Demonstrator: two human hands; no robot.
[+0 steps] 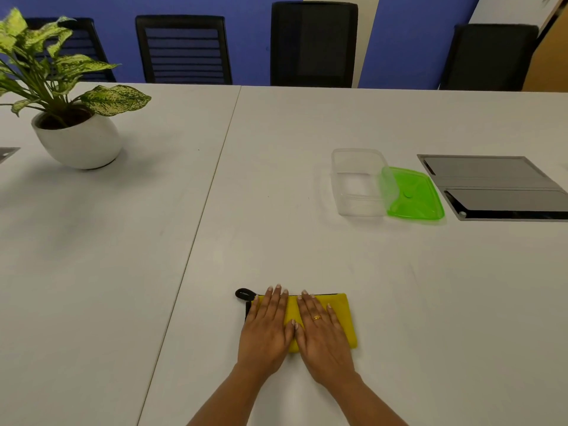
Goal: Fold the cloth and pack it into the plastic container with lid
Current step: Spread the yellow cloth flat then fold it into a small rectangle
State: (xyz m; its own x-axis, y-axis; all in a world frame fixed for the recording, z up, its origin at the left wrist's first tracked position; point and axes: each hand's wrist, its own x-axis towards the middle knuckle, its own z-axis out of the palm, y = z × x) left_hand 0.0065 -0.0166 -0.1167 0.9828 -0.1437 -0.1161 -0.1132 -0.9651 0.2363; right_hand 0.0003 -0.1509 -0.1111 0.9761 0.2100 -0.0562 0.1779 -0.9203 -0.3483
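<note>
A yellow cloth [344, 315] with black trim and a black hanging loop lies folded into a small rectangle near the table's front edge. My left hand [266, 327] and my right hand [321, 332] rest flat on top of it, side by side, fingers stretched out, thumbs touching. Neither hand grips the cloth. Farther back and to the right stands the clear plastic container [358, 182], empty and uncovered. Its green lid [415, 195] lies beside it on the right, one edge leaning against the container's wall.
A potted plant [76, 133] in a white pot stands at the back left. A grey cable hatch [498, 187] is set into the table right of the lid. Black chairs [313, 44] line the far edge. A seam [196, 241] runs between two tabletops.
</note>
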